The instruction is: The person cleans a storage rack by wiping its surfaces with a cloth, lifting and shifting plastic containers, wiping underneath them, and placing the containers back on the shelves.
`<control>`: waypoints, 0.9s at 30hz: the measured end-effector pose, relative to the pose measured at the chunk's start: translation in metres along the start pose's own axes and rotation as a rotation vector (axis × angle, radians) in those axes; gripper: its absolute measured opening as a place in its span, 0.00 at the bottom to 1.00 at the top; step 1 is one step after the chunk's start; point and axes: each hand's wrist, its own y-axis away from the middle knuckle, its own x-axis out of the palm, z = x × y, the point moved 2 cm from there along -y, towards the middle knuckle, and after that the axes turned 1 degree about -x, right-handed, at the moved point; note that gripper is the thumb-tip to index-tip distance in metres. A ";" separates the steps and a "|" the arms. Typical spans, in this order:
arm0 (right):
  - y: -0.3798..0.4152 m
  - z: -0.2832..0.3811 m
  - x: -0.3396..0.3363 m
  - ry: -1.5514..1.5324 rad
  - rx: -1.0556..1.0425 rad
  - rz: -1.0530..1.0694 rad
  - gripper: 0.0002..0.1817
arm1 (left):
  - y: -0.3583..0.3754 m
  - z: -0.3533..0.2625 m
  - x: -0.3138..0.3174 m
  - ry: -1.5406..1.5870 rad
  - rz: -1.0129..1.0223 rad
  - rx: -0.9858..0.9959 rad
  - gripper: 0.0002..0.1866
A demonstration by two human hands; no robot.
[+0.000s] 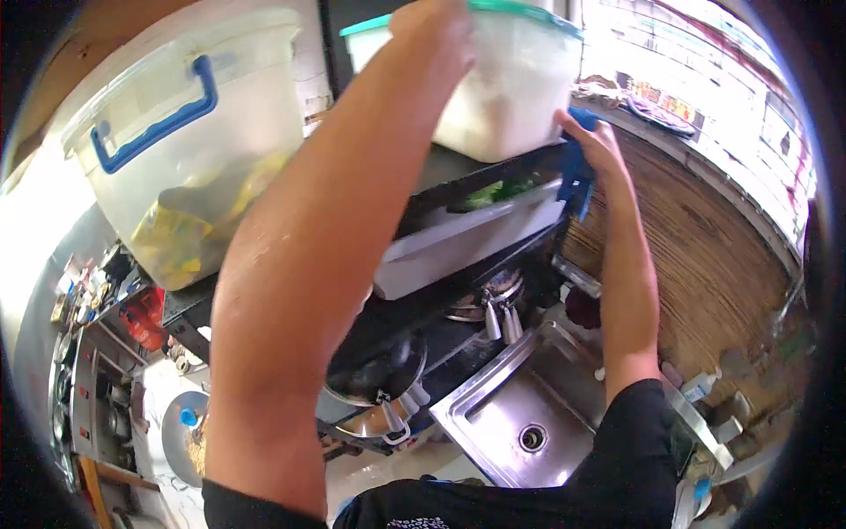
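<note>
Both hands, left (436,31) and right (595,141), grip clamped on the translucent, teal-lidded plastic tub (511,84).

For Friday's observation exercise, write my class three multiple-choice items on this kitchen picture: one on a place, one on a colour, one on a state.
1. Where is the steel sink?
A. below the shelf, lower right
B. on top of the shelf
C. beside the clear bin

2. What colour is the handle of the clear bin?
A. red
B. blue
C. yellow

3. What is the left hand doing?
A. hanging free
B. resting in the sink
C. gripping the green-lidded tub

Answers:
1 A, the sink lies under the raised arms.
2 B, the latch handle is blue.
3 C, the hand presses the tub's side, while the right hand holds its other end by a blue cloth.
</note>
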 end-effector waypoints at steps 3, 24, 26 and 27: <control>0.016 0.012 0.014 -0.005 -0.009 -0.026 0.27 | -0.046 -0.001 -0.018 0.059 0.207 0.074 0.11; -0.010 -0.038 0.044 0.822 -0.465 0.040 0.18 | 0.169 0.035 -0.056 -0.755 0.262 1.187 0.15; -0.015 -0.037 0.032 0.571 -0.276 0.135 0.22 | 0.187 0.040 -0.073 -0.834 0.316 1.286 0.15; -0.022 -0.044 0.025 0.548 -0.221 0.171 0.23 | 0.196 0.037 -0.090 -0.896 0.329 1.357 0.14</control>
